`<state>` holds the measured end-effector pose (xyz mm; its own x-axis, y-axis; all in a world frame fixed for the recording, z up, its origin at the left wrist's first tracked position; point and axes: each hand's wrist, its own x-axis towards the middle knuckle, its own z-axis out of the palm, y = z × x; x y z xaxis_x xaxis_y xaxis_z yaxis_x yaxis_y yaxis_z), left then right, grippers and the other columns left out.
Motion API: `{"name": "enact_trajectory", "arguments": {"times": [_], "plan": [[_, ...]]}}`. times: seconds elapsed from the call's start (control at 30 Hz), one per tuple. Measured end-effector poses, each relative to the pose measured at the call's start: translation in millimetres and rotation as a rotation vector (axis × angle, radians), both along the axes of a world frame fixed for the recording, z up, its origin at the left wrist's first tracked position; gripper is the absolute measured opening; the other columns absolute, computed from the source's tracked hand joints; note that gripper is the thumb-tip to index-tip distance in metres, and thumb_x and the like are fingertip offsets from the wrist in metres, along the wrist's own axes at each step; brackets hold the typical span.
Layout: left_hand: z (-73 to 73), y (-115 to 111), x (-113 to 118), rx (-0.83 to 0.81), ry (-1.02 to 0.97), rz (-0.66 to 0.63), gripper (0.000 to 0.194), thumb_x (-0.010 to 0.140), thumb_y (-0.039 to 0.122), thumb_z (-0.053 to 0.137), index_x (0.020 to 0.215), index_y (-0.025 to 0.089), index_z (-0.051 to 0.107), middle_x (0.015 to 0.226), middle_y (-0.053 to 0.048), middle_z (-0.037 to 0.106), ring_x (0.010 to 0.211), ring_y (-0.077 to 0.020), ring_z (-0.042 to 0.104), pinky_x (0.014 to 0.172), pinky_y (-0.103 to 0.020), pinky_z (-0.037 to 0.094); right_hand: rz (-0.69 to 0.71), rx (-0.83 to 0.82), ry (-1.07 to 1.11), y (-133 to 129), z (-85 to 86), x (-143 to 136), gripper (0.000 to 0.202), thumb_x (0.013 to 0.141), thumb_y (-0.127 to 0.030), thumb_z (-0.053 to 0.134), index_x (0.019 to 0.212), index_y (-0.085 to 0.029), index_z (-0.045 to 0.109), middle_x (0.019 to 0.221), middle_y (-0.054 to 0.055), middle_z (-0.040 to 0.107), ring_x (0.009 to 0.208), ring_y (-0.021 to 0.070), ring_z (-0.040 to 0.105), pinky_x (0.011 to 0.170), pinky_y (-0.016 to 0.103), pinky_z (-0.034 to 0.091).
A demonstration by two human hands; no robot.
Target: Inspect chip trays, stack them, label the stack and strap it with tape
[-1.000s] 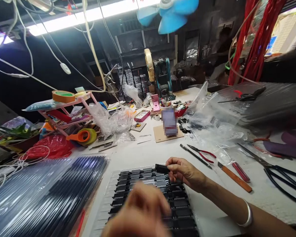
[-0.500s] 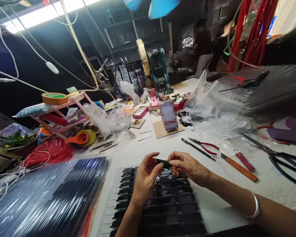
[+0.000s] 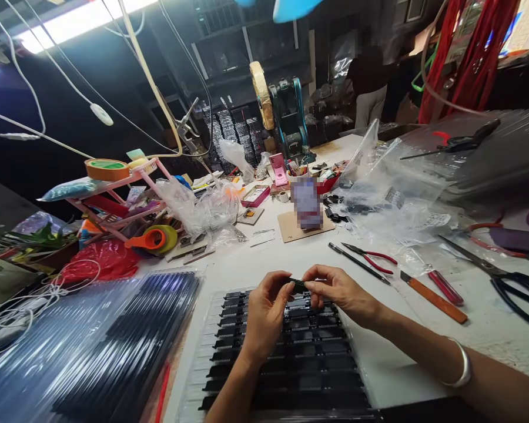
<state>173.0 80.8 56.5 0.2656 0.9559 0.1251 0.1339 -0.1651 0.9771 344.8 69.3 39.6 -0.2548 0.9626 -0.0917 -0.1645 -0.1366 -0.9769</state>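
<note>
Between my two hands is a small black ribbed part [image 3: 298,285]; its exact kind I cannot make out. My left hand [image 3: 268,314] pinches its left end between thumb and fingers. My right hand [image 3: 335,289] grips the right end, fingertips pressed together. Both hands are just above a clear plastic tray [image 3: 194,358] holding rows of black parts [image 3: 308,376] with small springs or teeth along them. The hands and forearms hide some of the rows.
Stacked clear trays [image 3: 101,346] lie left. To the right are a black pen [image 3: 359,264], red-handled pliers [image 3: 374,261], a wooden-handled knife [image 3: 436,298] and large scissors [image 3: 502,276]. Plastic bags [image 3: 392,205] lie behind. A person [image 3: 370,88] stands in the background.
The view has shifted slightly, so the scene sits a little further right. Both hands still hold the small black part, which now looks tilted a little differently.
</note>
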Motion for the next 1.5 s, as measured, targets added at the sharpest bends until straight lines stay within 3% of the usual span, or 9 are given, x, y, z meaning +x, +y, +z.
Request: {"name": "enact_trajectory", "arguments": {"times": [0.37,0.47,0.53,0.7,0.8,0.93,1.2,1.4,1.5], "plan": [[-0.9,0,-1,0.069,0.086,0.074,0.020,0.085,0.031,0.055,0.098,0.017,0.058,0.087,-0.004,0.064,0.076,-0.0158,0.061,0.071,-0.028,0.049,0.004,0.081,-0.122,-1,6.0,-1,0.029,0.081,-0.039,0.055,0.097,-0.016,0.061,0.079,0.003,0.062,0.070,0.0157,0.059,0.068,0.031,0.045],[4.4,0,-3,0.074,0.060,0.136,0.022,0.084,0.031,0.057,0.101,0.017,0.058,0.087,-0.003,0.064,0.072,-0.0140,0.061,0.071,-0.027,0.049,-0.079,0.285,-0.408,0,11.2,4,0.024,0.085,-0.032,0.050,0.100,-0.018,0.062,0.096,0.007,0.063,0.072,0.0154,0.058,0.068,0.030,0.044],[7.7,-1,-5,0.068,0.064,0.170,0.027,0.084,0.033,0.058,0.107,0.018,0.058,0.091,-0.003,0.065,0.071,-0.0131,0.061,0.071,-0.027,0.049,-0.082,0.395,-0.720,-3,17.0,12,0.019,0.086,-0.028,0.049,0.093,-0.017,0.062,0.090,0.008,0.064,0.071,0.0171,0.057,0.066,0.031,0.041],[12.2,-4,-12,0.094,0.100,0.190,0.029,0.082,0.037,0.059,0.106,0.020,0.060,0.092,-0.003,0.066,0.072,-0.0132,0.062,0.072,-0.027,0.049,0.191,0.366,-1.218,-43,18.1,42,0.034,0.072,-0.049,0.068,0.062,-0.019,0.055,0.064,0.007,0.059,0.062,0.0224,0.054,0.059,0.033,0.035],[14.2,-5,-13,0.132,0.121,0.192,0.029,0.082,0.037,0.060,0.104,0.019,0.061,0.090,-0.002,0.066,0.071,-0.0138,0.063,0.071,-0.027,0.050,0.331,0.303,-1.197,-73,2.7,49,0.043,0.055,-0.055,0.077,0.058,-0.019,0.053,0.062,0.006,0.057,0.063,0.0236,0.056,0.060,0.032,0.036],[20.9,-5,-16,0.146,0.126,0.197,0.029,0.080,0.037,0.061,0.104,0.020,0.061,0.089,-0.002,0.067,0.070,-0.0137,0.063,0.070,-0.026,0.050,0.358,0.278,-1.134,-88,-13.4,44,0.037,0.058,-0.049,0.076,0.065,-0.018,0.057,0.066,0.005,0.059,0.067,0.0225,0.058,0.062,0.031,0.038],[42.6,-11,-18,0.089,0.152,0.065,0.031,0.078,0.037,0.064,0.103,0.018,0.062,0.080,-0.002,0.069,0.068,-0.0163,0.066,0.065,-0.027,0.053,0.498,0.355,-1.151,-72,-1.8,37,0.035,0.057,-0.037,0.078,0.079,-0.019,0.058,0.060,-0.002,0.055,0.061,0.0190,0.057,0.056,0.027,0.032],[25.4,-7,14,-0.247,-0.249,-0.112,0.030,0.079,0.034,0.063,0.102,0.015,0.055,0.081,-0.004,0.068,0.070,-0.0157,0.067,0.069,-0.027,0.054,0.516,0.356,-1.142,-64,5.3,30,0.052,0.059,-0.042,0.078,0.102,-0.020,0.058,0.072,0.003,0.060,0.068,0.0220,0.057,0.058,0.028,0.034],[11.3,-7,25,-0.410,-0.360,-0.156,0.032,0.079,0.030,0.065,0.103,0.014,0.053,0.076,-0.004,0.068,0.070,-0.0143,0.067,0.069,-0.023,0.052,0.482,0.365,-1.168,-50,10.7,43,0.037,0.071,-0.039,0.071,0.102,-0.022,0.062,0.076,0.003,0.064,0.073,0.0210,0.059,0.062,0.027,0.037]]}}
